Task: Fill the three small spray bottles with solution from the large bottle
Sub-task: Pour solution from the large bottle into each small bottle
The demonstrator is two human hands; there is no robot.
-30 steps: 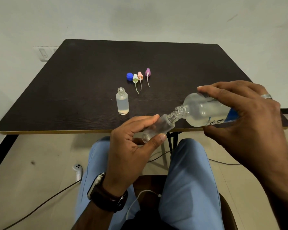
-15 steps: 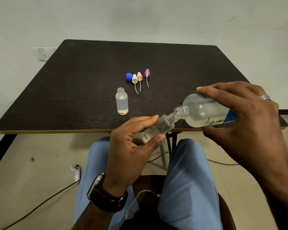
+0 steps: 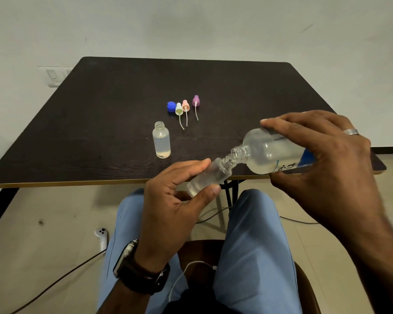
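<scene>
My right hand (image 3: 322,168) grips the large clear bottle (image 3: 272,152), tipped almost flat with its open neck pointing left. Its mouth meets the mouth of a small clear spray bottle (image 3: 208,177), which my left hand (image 3: 175,200) holds tilted just off the table's near edge, above my lap. A little liquid lies in the small bottle's lower end. A second small bottle (image 3: 161,140) stands open and upright on the dark table (image 3: 77,132), with a little liquid at its bottom. Behind it lie a blue cap (image 3: 171,106) and white (image 3: 179,109), pink (image 3: 185,105) and purple (image 3: 195,101) spray tops.
I sit on a chair with my knees under the table's near edge (image 3: 66,183). A white controller (image 3: 101,234) and cables lie on the tiled floor at the left. A wall with a switch plate (image 3: 55,78) stands behind the table.
Both hands and the two joined bottles hold almost the same pose. The view has shifted slightly.
</scene>
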